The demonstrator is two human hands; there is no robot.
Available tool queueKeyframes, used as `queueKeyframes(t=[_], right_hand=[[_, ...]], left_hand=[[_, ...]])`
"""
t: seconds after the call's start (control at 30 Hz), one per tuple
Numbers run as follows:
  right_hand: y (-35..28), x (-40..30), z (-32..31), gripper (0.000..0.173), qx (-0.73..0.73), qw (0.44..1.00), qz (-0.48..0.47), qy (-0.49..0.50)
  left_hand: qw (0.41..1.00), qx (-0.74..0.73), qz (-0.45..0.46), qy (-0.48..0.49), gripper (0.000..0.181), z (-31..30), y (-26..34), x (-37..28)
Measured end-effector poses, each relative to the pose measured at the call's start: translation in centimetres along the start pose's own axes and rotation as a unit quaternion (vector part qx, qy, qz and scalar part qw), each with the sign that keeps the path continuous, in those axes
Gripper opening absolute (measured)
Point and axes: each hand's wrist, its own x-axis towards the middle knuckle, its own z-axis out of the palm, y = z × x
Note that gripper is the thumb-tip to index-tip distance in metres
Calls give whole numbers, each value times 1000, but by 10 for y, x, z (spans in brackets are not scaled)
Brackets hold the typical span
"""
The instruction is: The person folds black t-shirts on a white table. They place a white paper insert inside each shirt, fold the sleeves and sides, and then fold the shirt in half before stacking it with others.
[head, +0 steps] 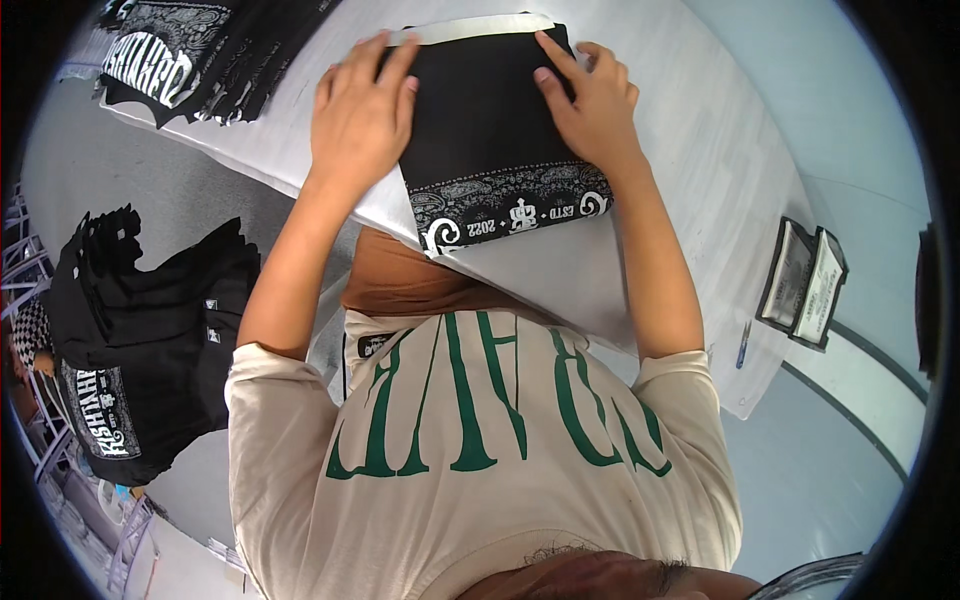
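Observation:
A folded black garment [480, 112] with a white and grey paisley print lies on the pale table before me, its printed end at the near edge. Across its far end runs a narrow whitish strip [480, 28], slightly curved. My left hand [364, 112] rests spread at the picture's left of the garment, its fingertips on the strip's left end. On the other side, my right hand [600, 97] touches the garment's edge, with the index fingertip by the strip's right end and the thumb on the black cloth.
More black printed garments [187, 60] are stacked on the table [712, 165] at the upper left. A large pile of black garments [150, 330] is at the left. Small snips or a cutter with a blue handle [742, 349] and a black-framed holder [802, 285] are at the right.

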Motion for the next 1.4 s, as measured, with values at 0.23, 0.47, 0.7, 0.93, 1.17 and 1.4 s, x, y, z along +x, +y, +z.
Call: queueKeyframes(t=[0.23, 0.47, 0.7, 0.93, 1.17, 1.4], right_hand=[[25, 38, 8, 51, 309, 925, 219, -32], [52, 43, -42, 17, 603, 717, 305, -172], [64, 39, -135, 13, 560, 810, 170, 41], [40, -42, -105, 33, 614, 755, 228, 39], [51, -119, -79, 49, 736, 576, 352, -58], [48, -133, -101, 39, 655, 617, 428, -86]], left_hand=[[979, -30, -199, -37, 49, 10, -17, 5], [831, -493, -258, 20, 31, -8, -10, 40], [778, -623, -43, 64, 34, -99, 30, 87], [802, -588, -51, 86, 31, -58, 55, 29], [661, -669, -317, -117, 43, -34, 67, -45], [795, -461, -293, -263, 41, -64, 69, -35]])
